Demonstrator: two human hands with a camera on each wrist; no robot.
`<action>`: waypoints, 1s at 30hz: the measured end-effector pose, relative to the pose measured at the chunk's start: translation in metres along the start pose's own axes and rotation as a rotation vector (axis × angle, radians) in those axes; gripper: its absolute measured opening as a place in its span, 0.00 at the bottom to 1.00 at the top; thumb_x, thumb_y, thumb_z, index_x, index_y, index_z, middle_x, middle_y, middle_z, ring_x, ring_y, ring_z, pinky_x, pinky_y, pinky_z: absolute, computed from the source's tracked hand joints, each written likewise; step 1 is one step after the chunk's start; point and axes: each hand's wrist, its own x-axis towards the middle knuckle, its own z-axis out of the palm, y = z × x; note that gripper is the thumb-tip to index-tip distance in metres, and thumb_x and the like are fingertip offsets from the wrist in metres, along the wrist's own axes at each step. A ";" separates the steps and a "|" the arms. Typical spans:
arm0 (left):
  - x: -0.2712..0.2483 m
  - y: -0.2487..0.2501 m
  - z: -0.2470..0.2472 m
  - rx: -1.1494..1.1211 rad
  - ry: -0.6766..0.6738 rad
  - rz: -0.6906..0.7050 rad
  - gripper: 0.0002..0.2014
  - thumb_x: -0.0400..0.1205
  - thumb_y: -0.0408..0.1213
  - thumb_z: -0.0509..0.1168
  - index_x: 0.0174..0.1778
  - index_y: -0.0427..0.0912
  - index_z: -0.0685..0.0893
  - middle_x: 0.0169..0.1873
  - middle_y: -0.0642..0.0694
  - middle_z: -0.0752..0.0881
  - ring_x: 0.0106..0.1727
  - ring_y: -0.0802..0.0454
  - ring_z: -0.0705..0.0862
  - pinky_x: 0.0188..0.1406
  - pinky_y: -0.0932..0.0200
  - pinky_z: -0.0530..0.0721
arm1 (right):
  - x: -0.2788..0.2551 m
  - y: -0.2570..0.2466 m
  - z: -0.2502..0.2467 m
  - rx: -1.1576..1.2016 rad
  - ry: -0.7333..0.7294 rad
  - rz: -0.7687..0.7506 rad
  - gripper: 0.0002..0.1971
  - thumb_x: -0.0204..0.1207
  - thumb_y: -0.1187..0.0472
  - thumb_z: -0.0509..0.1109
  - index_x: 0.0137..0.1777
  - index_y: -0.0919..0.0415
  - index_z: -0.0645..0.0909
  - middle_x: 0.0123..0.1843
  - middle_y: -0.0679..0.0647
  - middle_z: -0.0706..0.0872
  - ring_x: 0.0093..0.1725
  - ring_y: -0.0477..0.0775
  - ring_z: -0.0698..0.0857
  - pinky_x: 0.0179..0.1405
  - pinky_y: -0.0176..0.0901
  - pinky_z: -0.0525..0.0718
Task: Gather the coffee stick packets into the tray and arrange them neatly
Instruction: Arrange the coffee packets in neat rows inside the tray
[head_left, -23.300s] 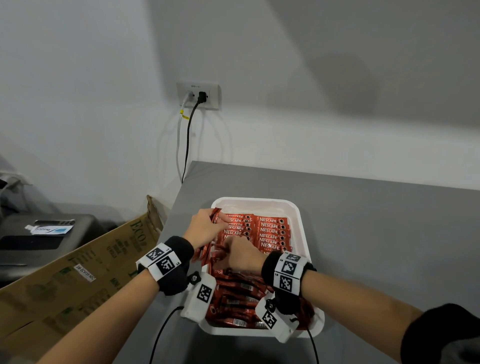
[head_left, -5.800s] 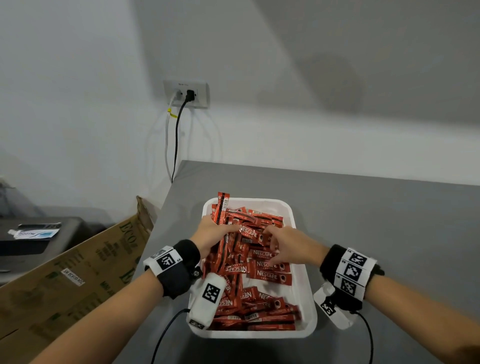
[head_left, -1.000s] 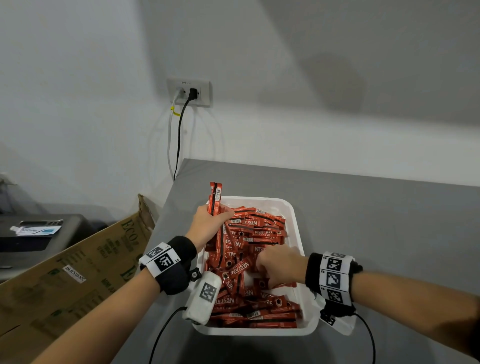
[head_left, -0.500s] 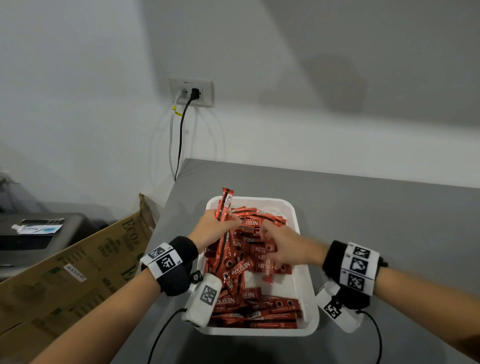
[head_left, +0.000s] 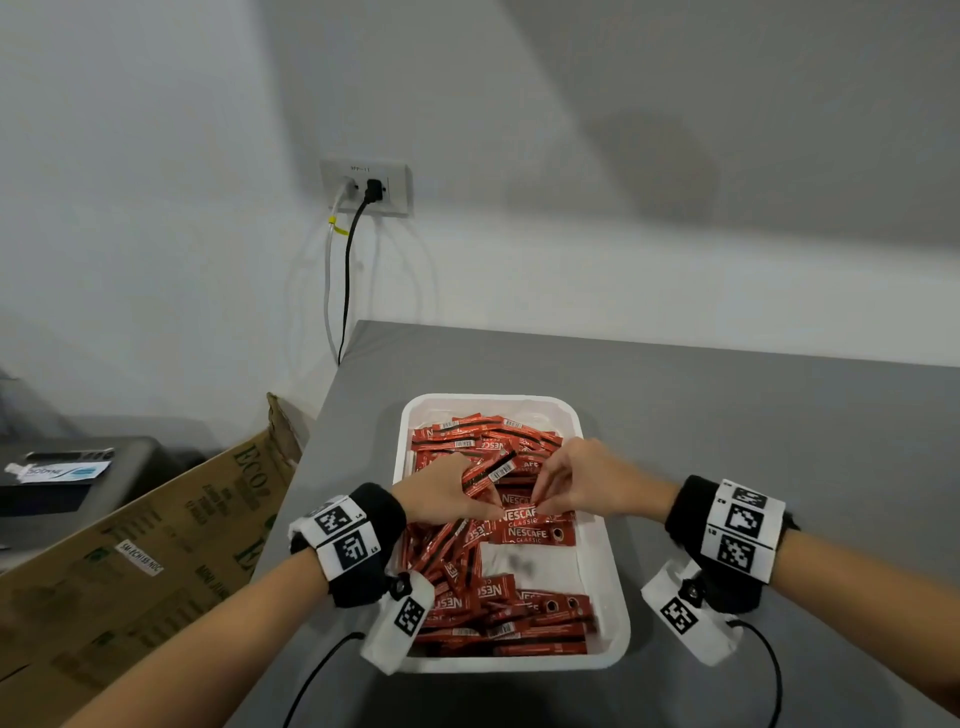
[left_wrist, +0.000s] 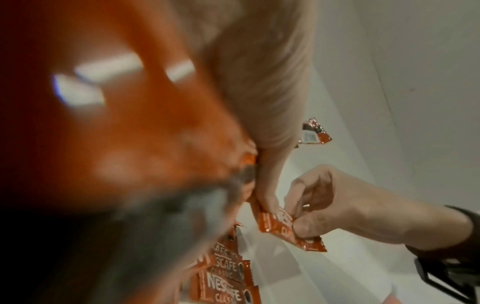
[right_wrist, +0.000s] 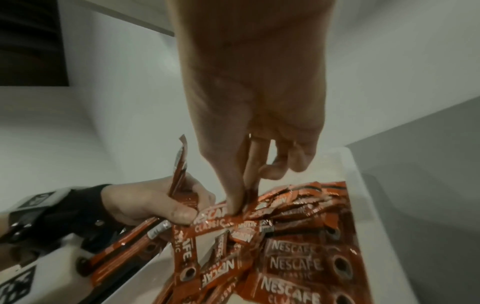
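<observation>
A white tray on the grey table holds many red Nescafe stick packets, some stacked flat, others in a loose heap. My left hand grips a bundle of packets over the tray's left side, and its thumb presses one end of a single packet. My right hand pinches that same packet between thumb and fingertips over the tray's middle. The left wrist view shows the pinch on the single packet, while the blurred bundle fills most of the picture.
A brown cardboard box leans beside the table's left edge. A wall socket with two cables hangs behind the table's back left corner. The grey table stretches to the right of the tray. Camera cables trail from both wrists.
My left hand has lowered its bundle, which stood upright over the tray's back left, and moved toward the middle. Both hands now meet on one packet.
</observation>
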 end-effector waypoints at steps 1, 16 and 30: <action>0.001 0.000 0.001 0.020 0.007 0.008 0.03 0.76 0.39 0.72 0.38 0.50 0.84 0.39 0.59 0.85 0.41 0.64 0.83 0.52 0.67 0.79 | 0.002 -0.002 -0.001 -0.032 -0.014 0.000 0.06 0.68 0.66 0.79 0.44 0.65 0.89 0.35 0.40 0.87 0.32 0.30 0.84 0.37 0.22 0.80; 0.004 0.000 -0.011 0.060 0.331 -0.018 0.05 0.75 0.33 0.71 0.46 0.37 0.88 0.43 0.54 0.84 0.43 0.65 0.80 0.39 0.80 0.74 | 0.021 -0.006 0.035 -0.571 -0.223 0.152 0.09 0.69 0.72 0.76 0.48 0.72 0.83 0.51 0.63 0.88 0.49 0.59 0.87 0.45 0.42 0.86; -0.002 0.000 -0.014 0.009 0.369 -0.046 0.04 0.77 0.31 0.69 0.45 0.35 0.88 0.33 0.55 0.82 0.28 0.68 0.78 0.27 0.80 0.73 | 0.022 -0.006 0.039 -0.698 -0.151 0.146 0.06 0.71 0.72 0.72 0.41 0.67 0.77 0.42 0.56 0.83 0.44 0.57 0.84 0.36 0.37 0.77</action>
